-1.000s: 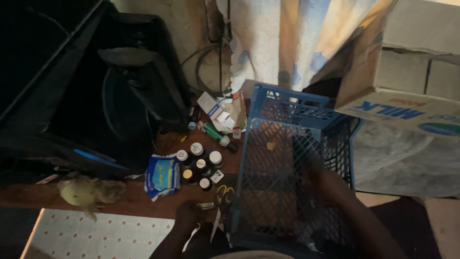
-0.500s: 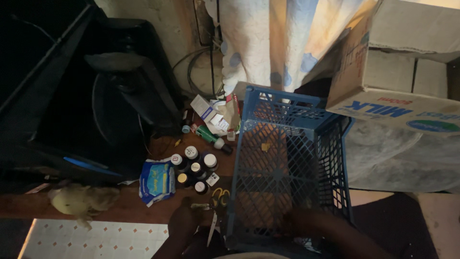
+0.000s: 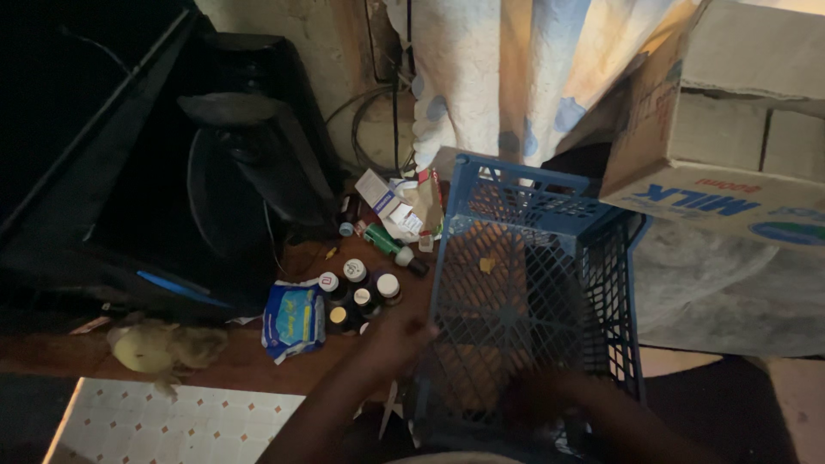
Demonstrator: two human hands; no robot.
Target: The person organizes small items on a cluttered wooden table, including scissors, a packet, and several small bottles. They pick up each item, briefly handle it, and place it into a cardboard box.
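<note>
- Your left hand [image 3: 391, 339] is dark and blurred at the near left corner of the blue plastic crate [image 3: 533, 292]; whether its fingers grip the rim, you cannot tell.
- Your right hand [image 3: 537, 399] is a shadowed smear inside the crate's near edge, finger spread unreadable.
- The crate stands on the wooden table [image 3: 258, 365], its far side under a cardboard box [image 3: 730, 129].
- Left of it: white-capped small bottles [image 3: 357, 288], then a blue-and-white packet [image 3: 292, 318]; small white cartons [image 3: 387, 202] at the far corner.

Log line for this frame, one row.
left hand: at blue crate left wall | right hand: inside crate, blurred | small bottles beside crate
</note>
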